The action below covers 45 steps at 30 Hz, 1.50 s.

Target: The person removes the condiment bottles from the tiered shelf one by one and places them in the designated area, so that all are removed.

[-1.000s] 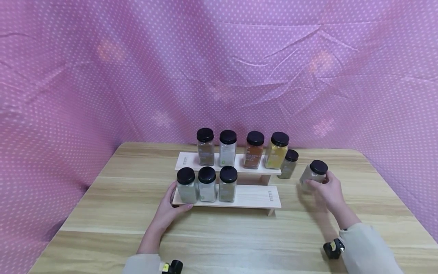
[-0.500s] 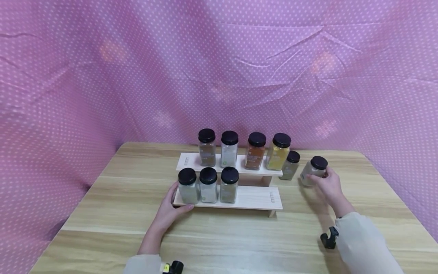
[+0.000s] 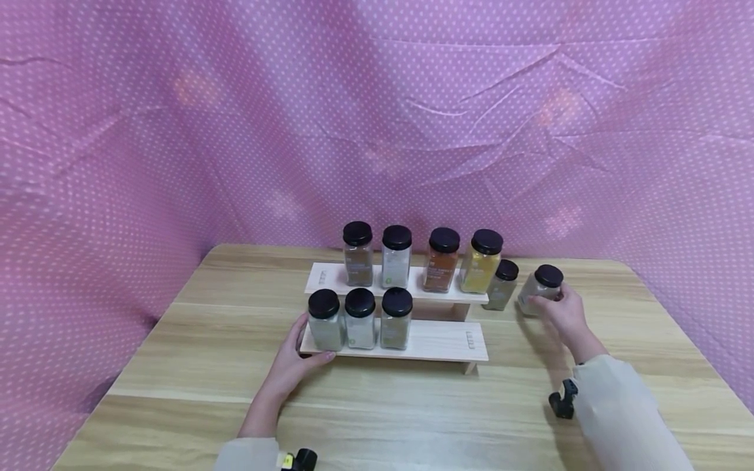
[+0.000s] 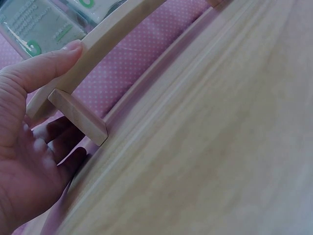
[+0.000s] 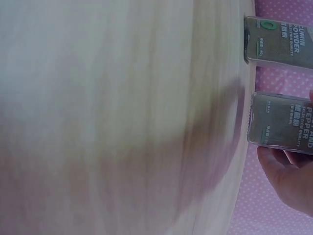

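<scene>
My right hand (image 3: 568,317) holds a square glass spice jar (image 3: 537,294) by its sides, at the right of the table. The jar has a black lid and grey-brown powder; its label reads "pepper" in the right wrist view, where its base is right at the tabletop. At the left end of a two-tier wooden spice rack (image 3: 438,337), my left hand (image 3: 291,356) grips the lower shelf. The left wrist view shows the thumb on the shelf's front edge (image 4: 105,41) and the other fingers under it, behind the wooden leg (image 4: 80,117).
On the lower shelf stand three black-lidded jars, one of them pale (image 3: 360,327). The upper shelf bears several more, including a red-brown jar (image 3: 440,268) and a yellow one (image 3: 480,268). A cumin powder jar (image 3: 501,291) stands on the table between rack and held jar. Pink dotted cloth (image 3: 377,131) hangs behind.
My right hand has moved the pepper jar slightly away from me, toward the back of the table. The left hand stays on the rack, and the head view has shifted a little.
</scene>
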### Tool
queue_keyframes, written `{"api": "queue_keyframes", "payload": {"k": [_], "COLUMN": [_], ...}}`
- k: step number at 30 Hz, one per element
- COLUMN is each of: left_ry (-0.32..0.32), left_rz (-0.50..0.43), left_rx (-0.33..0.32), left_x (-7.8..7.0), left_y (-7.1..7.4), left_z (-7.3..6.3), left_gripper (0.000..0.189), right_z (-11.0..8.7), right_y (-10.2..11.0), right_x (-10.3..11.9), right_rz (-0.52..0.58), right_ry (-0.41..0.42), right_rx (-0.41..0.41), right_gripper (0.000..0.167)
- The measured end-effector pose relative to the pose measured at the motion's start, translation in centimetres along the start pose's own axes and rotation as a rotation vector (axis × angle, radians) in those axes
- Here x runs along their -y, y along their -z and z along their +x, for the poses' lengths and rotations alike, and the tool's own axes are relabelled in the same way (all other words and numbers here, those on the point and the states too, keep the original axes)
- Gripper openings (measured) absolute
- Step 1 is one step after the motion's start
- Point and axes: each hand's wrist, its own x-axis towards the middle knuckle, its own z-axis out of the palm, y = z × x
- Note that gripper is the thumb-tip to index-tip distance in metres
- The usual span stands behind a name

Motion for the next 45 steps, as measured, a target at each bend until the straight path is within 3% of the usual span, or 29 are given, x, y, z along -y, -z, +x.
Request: {"api": "queue_keyframes", "payload": {"k": [22, 45], "left_ry": [-0.001, 0.012], "left_rz": [0.015, 0.013], "left_rx": [-0.007, -0.007], "left_x": [0.0, 0.0], "left_y": [-0.1, 0.0], "left_z": [0.0, 0.0], "left_gripper": [0.09, 0.09], "right_z": [0.8, 1.2], "right_y": [-0.2, -0.2], "right_x": [-0.5, -0.9], "right_rz": [-0.002, 0.054], "right_ry": [-0.04, -0.043], "right_rx": [-0.01, 0.033], "right_gripper": [0.053, 0.061]}}
